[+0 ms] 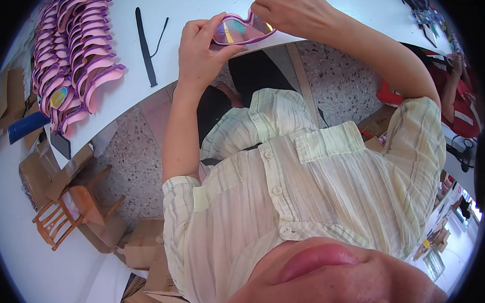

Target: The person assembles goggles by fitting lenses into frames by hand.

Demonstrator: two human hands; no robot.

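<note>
A pair of pink and purple goggles (240, 32) with a shiny, rainbow-tinted lens is held over the table's near edge. My left hand (206, 48) grips its left end, thumb below and fingers above. At the upper right side of the goggles, my right hand (290, 11) is closed with fingertips pinched near the frame's rim. What those fingertips press on is partly hidden, and the hand is cut by the top of the view. A black strap (144, 47) with a thin side piece lies on the table left of my left hand.
Stacked rows of pink and purple goggle frames (77, 55) cover the left of the white table (132, 97). Tools (426, 24) lie at the far right, near another person's arm (454, 89). A wooden chair (77, 212) and cardboard boxes (146, 244) stand below left.
</note>
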